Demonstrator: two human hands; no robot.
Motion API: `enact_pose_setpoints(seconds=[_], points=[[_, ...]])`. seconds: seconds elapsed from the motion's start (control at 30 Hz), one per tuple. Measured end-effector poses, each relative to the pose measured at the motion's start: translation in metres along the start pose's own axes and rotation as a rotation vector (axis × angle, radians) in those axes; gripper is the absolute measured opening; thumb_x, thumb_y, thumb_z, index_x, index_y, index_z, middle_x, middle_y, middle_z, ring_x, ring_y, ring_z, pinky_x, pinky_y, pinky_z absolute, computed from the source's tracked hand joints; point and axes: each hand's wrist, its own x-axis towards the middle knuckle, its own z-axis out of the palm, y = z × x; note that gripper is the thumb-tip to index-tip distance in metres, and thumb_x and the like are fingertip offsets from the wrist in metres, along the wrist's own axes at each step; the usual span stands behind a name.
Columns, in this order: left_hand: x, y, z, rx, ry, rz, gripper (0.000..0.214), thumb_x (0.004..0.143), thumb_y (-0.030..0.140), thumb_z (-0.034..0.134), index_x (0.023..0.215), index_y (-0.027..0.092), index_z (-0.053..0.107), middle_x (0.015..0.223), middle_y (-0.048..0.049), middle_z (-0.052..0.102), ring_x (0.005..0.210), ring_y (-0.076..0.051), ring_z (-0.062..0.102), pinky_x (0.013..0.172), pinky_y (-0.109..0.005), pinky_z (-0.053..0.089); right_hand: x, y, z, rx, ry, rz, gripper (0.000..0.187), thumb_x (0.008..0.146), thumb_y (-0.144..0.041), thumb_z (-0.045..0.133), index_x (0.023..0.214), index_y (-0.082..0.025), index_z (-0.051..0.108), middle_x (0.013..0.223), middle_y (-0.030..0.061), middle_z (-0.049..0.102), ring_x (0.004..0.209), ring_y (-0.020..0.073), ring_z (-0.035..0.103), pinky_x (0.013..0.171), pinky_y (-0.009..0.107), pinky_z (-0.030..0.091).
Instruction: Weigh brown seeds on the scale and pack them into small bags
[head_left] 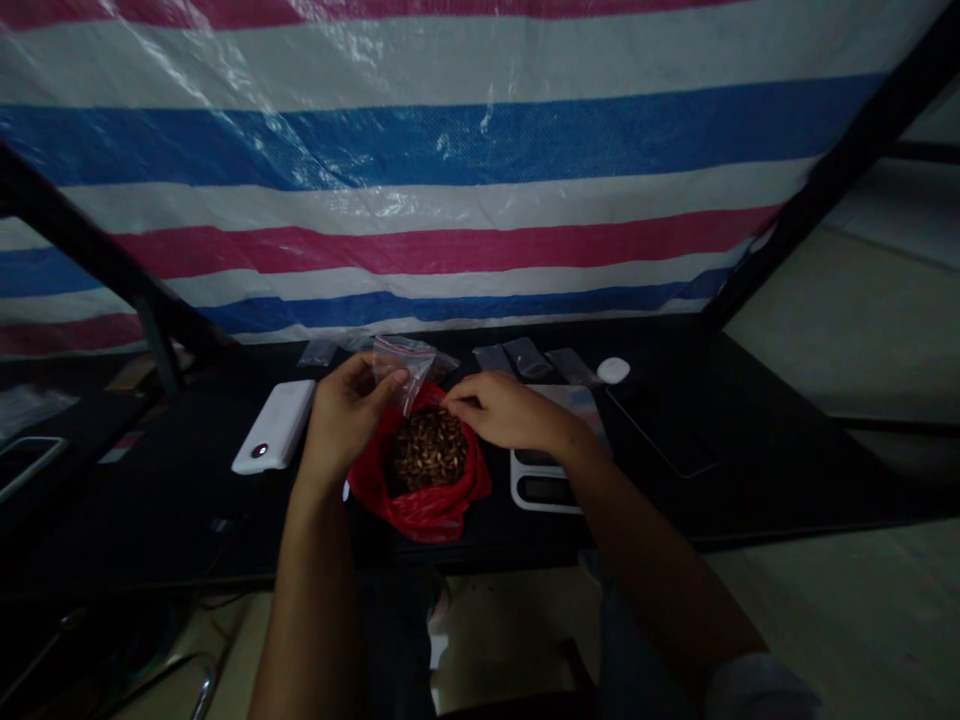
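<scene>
My left hand (352, 405) pinches a small clear zip bag (405, 362) between thumb and fingers, above the far left rim of a red plastic bag (431, 520). The red bag stands open, filled with small brown seeds or kernels (431, 450); their exact kind is not clear. Over the red bag's far right rim is my right hand (499, 408), its thumb and fingertips pressed together. Whatever lies between those fingertips is too small or dark to make out. Under the right wrist sits a white digital scale (529, 497), partly covered by the forearm.
A white box-shaped device (276, 428) lies left of the red bag. Several small clear bags (527, 357) lie along the back, beside a white round piece (613, 370). A striped plastic sheet (480, 240) hangs behind the black table (765, 470). A phone-like device (30, 462) lies far left.
</scene>
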Motion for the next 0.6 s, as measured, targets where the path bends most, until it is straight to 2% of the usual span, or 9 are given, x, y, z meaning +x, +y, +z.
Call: enact_pose_setpoints(seconds=[0.1, 0.17, 0.3, 0.4, 0.47, 0.57, 0.6], points=[[-0.001, 0.004, 0.005, -0.023, -0.051, 0.038, 0.035, 0.075, 0.041, 0.079, 0.097, 0.015, 0.068, 0.103, -0.0093, 0.078, 0.097, -0.024, 0.072, 0.093, -0.038, 0.056, 0.000, 0.000, -0.007, 0.187, 0.195, 0.059, 0.022, 0.095, -0.026, 0.061, 0.110, -0.015, 0.073, 0.098, 0.0067, 0.076, 0.086, 0.0162, 0.068, 0.078, 0.028, 0.050], [-0.002, 0.008, 0.011, -0.021, -0.106, 0.040, 0.037, 0.074, 0.043, 0.081, 0.096, 0.016, 0.069, 0.101, -0.0092, 0.078, 0.095, -0.024, 0.073, 0.093, -0.040, 0.056, -0.001, 0.002, -0.013, 0.299, 0.300, 0.049, 0.026, 0.092, -0.030, 0.067, 0.111, -0.014, 0.071, 0.100, 0.0079, 0.075, 0.086, 0.0161, 0.068, 0.078, 0.028, 0.051], [-0.004, 0.012, 0.023, -0.059, -0.201, -0.016, 0.044, 0.068, 0.045, 0.085, 0.097, 0.016, 0.070, 0.096, -0.0090, 0.079, 0.088, -0.025, 0.074, 0.084, -0.039, 0.060, -0.003, 0.007, -0.024, 0.402, 0.311, 0.049, 0.018, 0.093, -0.026, 0.062, 0.092, -0.013, 0.074, 0.085, 0.0057, 0.074, 0.074, 0.0143, 0.066, 0.070, 0.027, 0.052], [-0.004, 0.011, 0.025, -0.064, -0.213, -0.038, 0.048, 0.067, 0.046, 0.085, 0.102, 0.016, 0.070, 0.090, -0.0078, 0.079, 0.080, -0.024, 0.074, 0.075, -0.036, 0.061, -0.007, 0.016, -0.036, 0.378, 0.359, 0.055, 0.020, 0.092, -0.030, 0.063, 0.089, -0.014, 0.075, 0.082, 0.0052, 0.074, 0.071, 0.0144, 0.065, 0.067, 0.027, 0.051], [-0.001, 0.008, 0.022, 0.015, -0.198, -0.022, 0.047, 0.072, 0.046, 0.081, 0.105, 0.016, 0.070, 0.088, -0.0075, 0.079, 0.079, -0.023, 0.074, 0.074, -0.035, 0.060, -0.011, 0.025, -0.046, 0.312, 0.497, 0.052, 0.021, 0.091, -0.034, 0.065, 0.089, -0.016, 0.076, 0.081, 0.0047, 0.074, 0.071, 0.0153, 0.066, 0.066, 0.028, 0.051], [0.010, 0.000, 0.014, 0.265, -0.147, 0.041, 0.039, 0.081, 0.046, 0.071, 0.106, 0.016, 0.073, 0.096, -0.0083, 0.079, 0.087, -0.024, 0.074, 0.082, -0.036, 0.059, -0.018, 0.040, -0.062, 0.111, 0.858, 0.046, 0.022, 0.092, -0.034, 0.065, 0.093, -0.017, 0.078, 0.087, 0.0058, 0.075, 0.077, 0.0180, 0.066, 0.073, 0.032, 0.052], [0.016, -0.004, 0.012, 0.359, -0.131, 0.062, 0.037, 0.083, 0.045, 0.068, 0.105, 0.017, 0.074, 0.099, -0.0086, 0.079, 0.091, -0.025, 0.074, 0.085, -0.036, 0.058, -0.021, 0.045, -0.066, 0.018, 0.938, 0.050, 0.021, 0.092, -0.033, 0.065, 0.095, -0.018, 0.078, 0.090, 0.0067, 0.075, 0.079, 0.0188, 0.066, 0.076, 0.033, 0.052]])
